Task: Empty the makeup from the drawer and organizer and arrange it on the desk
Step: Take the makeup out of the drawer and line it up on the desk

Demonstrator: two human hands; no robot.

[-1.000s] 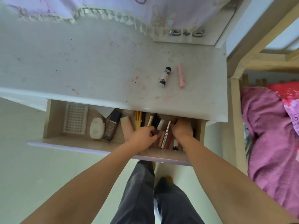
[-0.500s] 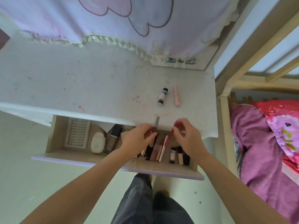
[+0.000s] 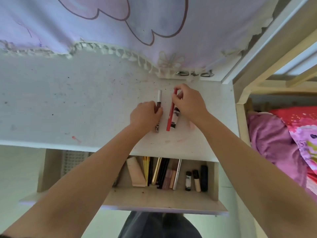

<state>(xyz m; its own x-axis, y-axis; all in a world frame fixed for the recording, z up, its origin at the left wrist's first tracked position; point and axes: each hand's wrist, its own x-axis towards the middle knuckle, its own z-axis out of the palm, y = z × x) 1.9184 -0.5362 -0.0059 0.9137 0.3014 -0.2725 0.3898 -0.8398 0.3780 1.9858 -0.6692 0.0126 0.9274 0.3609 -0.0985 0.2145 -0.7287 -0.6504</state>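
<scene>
A white desk (image 3: 68, 103) carries the work, its open drawer (image 3: 154, 198) below still holding a beige tube (image 3: 136, 174), pencils and small bottles. The left hand (image 3: 145, 115) curls around a dark lip gloss tube with a silver cap (image 3: 159, 97), lying on the desk. Just beside it, the right hand (image 3: 188, 102) pinches a red pencil (image 3: 171, 115) at its far end, next to a black-and-white tube (image 3: 175, 117). A pink bed cover (image 3: 277, 145) lies at the right.
</scene>
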